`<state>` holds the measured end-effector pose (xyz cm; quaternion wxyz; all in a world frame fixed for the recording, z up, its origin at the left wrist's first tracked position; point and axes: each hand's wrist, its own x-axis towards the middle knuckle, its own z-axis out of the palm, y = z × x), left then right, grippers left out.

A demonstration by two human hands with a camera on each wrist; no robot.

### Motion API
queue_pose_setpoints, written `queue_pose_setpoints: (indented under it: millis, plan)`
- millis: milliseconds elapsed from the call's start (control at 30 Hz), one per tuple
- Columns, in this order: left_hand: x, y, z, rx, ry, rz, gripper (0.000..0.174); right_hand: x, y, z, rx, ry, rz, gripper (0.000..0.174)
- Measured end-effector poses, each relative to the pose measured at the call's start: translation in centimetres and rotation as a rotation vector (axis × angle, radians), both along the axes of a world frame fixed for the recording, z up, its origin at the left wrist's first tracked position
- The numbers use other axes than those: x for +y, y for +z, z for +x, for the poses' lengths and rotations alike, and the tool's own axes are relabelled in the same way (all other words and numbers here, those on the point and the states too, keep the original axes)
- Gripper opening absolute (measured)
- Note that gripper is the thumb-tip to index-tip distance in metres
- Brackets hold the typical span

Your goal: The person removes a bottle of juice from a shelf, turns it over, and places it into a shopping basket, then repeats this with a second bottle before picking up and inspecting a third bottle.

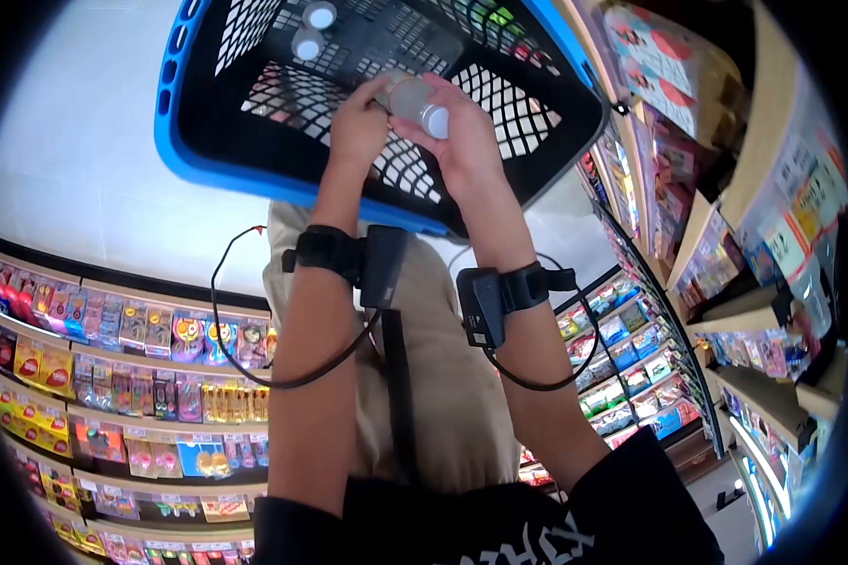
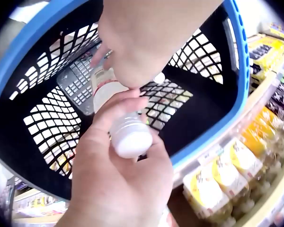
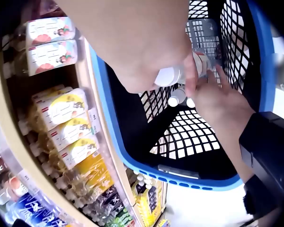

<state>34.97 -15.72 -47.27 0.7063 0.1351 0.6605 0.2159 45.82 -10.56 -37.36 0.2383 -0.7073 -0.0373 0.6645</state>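
Observation:
A clear bottle with a white cap [image 1: 433, 121] is held over the inside of a black mesh basket with a blue rim [image 1: 167, 141]. My right hand [image 1: 466, 137] grips the bottle near its cap, fingers wrapped round it in the left wrist view. At the base end, the fingers of my left hand [image 1: 356, 132] hold the bottle. The label [image 2: 109, 92] is pale with a red line, partly covered by fingers. Two more bottles with white caps [image 1: 320, 16] lie in the basket, beyond my hands.
Shelves of bottled drinks with yellow-and-white labels [image 3: 68, 111] stand close along the basket's side. Packaged goods [image 1: 160, 330] fill shelving at left in the head view. Black cables [image 1: 297, 384] loop from the wrist devices. Pale floor [image 1: 75, 141] shows beside the basket.

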Motion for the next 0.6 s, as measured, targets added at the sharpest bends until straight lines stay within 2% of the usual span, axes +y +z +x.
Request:
queue_pose_setpoints:
  millis: [33, 100, 133, 233, 267, 300, 367, 433, 467, 567, 600]
  plan:
    - [0.3, -1.9, -0.1, -0.091, 0.106, -0.052, 0.041, 0.4, -1.7, -0.5, -0.029, 0.007, 0.001, 0.048]
    - [1.5, -2.6, -1.0, -0.263, 0.314, -0.176, 0.038, 0.3, -5.4, -1.3, -0.094, 0.041, 0.050, 0.054]
    - [1.7, -3.5, -1.3, -0.218, 0.247, -0.132, 0.037, 0.3, -7.1, -1.6, -0.131, 0.057, 0.077, 0.058]
    - [3.1, -6.6, -1.4, -0.118, -0.125, -0.136, 0.045, 0.2, -12.9, -2.4, -0.245, 0.021, 0.078, 0.067]
    - [3.5, -7.6, -0.9, -0.036, -0.158, -0.107, 0.046, 0.5, -14.8, -2.6, -0.291, 0.004, 0.026, 0.071]
    - [3.9, -8.6, -0.5, 0.047, -0.191, -0.082, 0.048, 1.1, -16.1, -3.0, -0.341, -0.038, -0.013, 0.062]
    - [4.2, -11.3, 0.3, 0.056, -0.126, -0.067, 0.048, 1.4, -20.0, -1.5, -0.160, -0.030, -0.030, 0.049]
    - [3.2, -15.8, 0.8, 0.078, -0.157, 0.039, 0.050, 2.3, -21.5, -1.2, -0.159, 0.054, -0.052, 0.040]
    - [3.9, -16.1, 0.8, 0.113, -0.123, 0.044, 0.053, 3.0, -22.3, -1.3, -0.153, 0.095, -0.058, 0.035]
    - [6.2, -13.6, -0.5, -0.047, -0.002, -0.152, 0.054, 4.4, -24.6, -1.9, -0.191, 0.140, -0.004, 0.038]
    - [7.1, -12.8, -0.7, -0.023, 0.001, -0.209, 0.051, 5.2, -24.7, -1.8, -0.166, 0.213, -0.011, 0.035]
